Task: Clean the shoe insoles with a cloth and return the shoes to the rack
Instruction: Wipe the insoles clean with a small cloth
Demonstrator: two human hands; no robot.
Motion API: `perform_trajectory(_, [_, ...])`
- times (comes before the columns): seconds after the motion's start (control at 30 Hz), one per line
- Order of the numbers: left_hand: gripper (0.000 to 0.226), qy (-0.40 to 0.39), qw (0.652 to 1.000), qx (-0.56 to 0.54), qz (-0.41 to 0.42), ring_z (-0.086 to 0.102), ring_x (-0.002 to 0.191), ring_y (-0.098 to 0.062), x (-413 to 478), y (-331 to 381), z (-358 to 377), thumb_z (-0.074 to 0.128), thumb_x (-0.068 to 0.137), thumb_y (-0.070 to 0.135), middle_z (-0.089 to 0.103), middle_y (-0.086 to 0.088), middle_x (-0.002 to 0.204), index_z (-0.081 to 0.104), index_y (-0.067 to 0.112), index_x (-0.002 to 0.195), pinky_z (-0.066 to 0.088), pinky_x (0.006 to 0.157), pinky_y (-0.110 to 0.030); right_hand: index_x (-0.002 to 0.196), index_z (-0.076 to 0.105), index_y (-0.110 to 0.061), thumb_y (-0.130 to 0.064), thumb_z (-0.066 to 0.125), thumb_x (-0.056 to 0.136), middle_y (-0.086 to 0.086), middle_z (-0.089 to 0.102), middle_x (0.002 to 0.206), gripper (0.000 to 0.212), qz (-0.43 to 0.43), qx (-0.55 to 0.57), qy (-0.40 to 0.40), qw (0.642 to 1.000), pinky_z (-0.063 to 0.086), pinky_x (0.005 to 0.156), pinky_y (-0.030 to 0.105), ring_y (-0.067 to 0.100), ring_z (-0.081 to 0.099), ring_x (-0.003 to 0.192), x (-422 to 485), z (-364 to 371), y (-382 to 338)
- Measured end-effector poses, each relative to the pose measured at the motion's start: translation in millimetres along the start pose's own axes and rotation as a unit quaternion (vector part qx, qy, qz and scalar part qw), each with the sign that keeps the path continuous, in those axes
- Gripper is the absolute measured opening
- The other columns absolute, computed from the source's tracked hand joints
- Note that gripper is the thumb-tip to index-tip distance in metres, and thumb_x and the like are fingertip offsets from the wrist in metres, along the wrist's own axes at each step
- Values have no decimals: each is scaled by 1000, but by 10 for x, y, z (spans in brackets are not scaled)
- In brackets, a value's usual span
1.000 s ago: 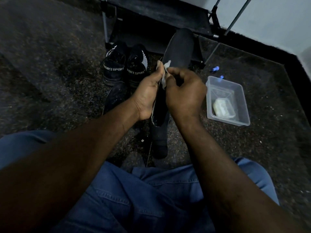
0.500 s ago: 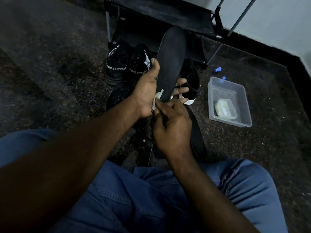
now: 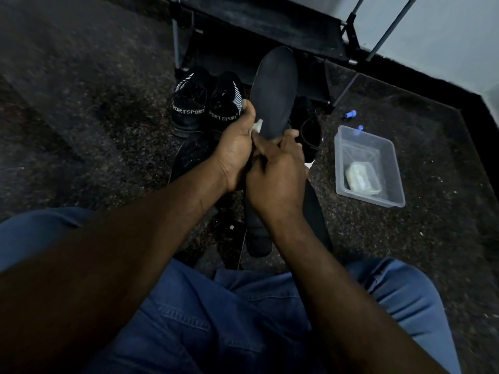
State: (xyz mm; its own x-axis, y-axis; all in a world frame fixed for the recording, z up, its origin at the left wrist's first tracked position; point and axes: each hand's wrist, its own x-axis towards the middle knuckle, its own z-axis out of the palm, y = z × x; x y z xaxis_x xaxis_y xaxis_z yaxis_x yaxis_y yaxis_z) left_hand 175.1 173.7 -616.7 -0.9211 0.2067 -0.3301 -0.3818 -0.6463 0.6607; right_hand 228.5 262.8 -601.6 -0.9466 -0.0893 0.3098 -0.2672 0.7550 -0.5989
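Observation:
A long black insole (image 3: 275,95) stands nearly upright in front of me, its toe end pointing at the shoe rack (image 3: 264,25). My left hand (image 3: 235,155) grips its left edge, thumb up along the side. My right hand (image 3: 275,176) is curled over the insole's lower part and presses a small white cloth (image 3: 258,126) against it; only a scrap of the cloth shows between the hands. Below the hands a second dark insole (image 3: 258,238) lies on the floor. A pair of black SPORT shoes (image 3: 205,103) stands before the rack.
Another black shoe (image 3: 310,130) sits behind my right hand, and a dark shoe (image 3: 189,155) lies under my left wrist. A clear plastic tub (image 3: 388,163) holding a pale bar stands on the floor at right, two small blue caps (image 3: 351,114) beyond it. My jeans fill the foreground.
A second ago my right hand was high on the insole with the cloth. It slid down the insole and now sits at the lower middle, slightly higher than half a second ago.

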Motion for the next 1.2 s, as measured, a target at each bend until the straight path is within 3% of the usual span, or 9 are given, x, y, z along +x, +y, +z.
perform_trajectory(0.1, [83,-14,999,-49,5,70,106,-36,-2,62,-6,24,100,72,72,-20,115,58,5,135,57,93,-60,133,68,-32,-20,48,87,2,57,105,52,-20,-18,-14,1000,47,86,49,27,53,108,-272,-19,53])
perform_trajectory(0.27, [86,-19,994,-110,-1,66,106,-35,-1,123,-20,19,98,77,70,-16,105,59,6,127,58,87,-61,131,70,-28,-14,56,82,-2,57,100,54,-32,-26,-13,999,41,81,40,21,51,100,-591,-17,148])
perform_trajectory(0.4, [88,-28,994,-101,-1,70,105,-37,-28,133,4,21,97,78,71,-14,112,54,9,141,60,82,-63,130,71,-27,-14,54,83,0,58,102,52,-18,0,6,1000,43,84,44,24,53,104,-443,-2,105])
perform_trajectory(0.5, [87,-20,999,-48,12,72,102,-43,1,72,-2,24,99,76,73,-18,118,53,9,146,58,93,-59,129,72,-28,-19,44,86,3,59,103,52,-12,-4,20,1000,47,85,51,28,54,104,-167,28,23])
perform_trajectory(0.63, [96,-13,1000,4,-2,65,125,-33,6,45,-51,21,99,77,68,-21,131,63,-2,134,45,115,-46,127,73,-32,-27,40,84,8,61,107,54,3,-30,5,1000,47,89,55,32,55,105,174,15,-80])
perform_trajectory(0.7, [99,-11,1000,3,-10,66,124,-30,13,60,-63,20,98,78,69,-19,130,62,-4,133,48,112,-43,127,72,-31,-27,40,83,10,60,110,55,1,-31,-10,999,46,91,57,32,55,107,190,13,-113])
perform_trajectory(0.87, [89,-6,998,-68,10,68,113,-44,27,95,-44,23,98,77,73,-17,119,52,8,144,49,101,-69,128,71,-30,-21,44,84,5,58,106,53,-15,-17,-18,1000,48,87,54,28,54,107,-167,30,-30])
perform_trajectory(1.0, [93,-24,993,-115,5,66,111,-39,8,164,-78,17,96,81,69,-13,118,51,7,142,54,91,-68,131,70,-31,-15,52,81,-1,56,103,56,-24,-25,-21,999,43,81,43,22,52,102,-508,33,48])
perform_trajectory(1.2, [94,-17,987,-156,17,67,108,-39,11,154,-96,21,96,80,69,-14,118,49,6,146,58,85,-67,130,71,-30,-13,54,79,-2,58,102,56,-33,-17,-4,999,41,80,41,21,52,99,-626,28,126])
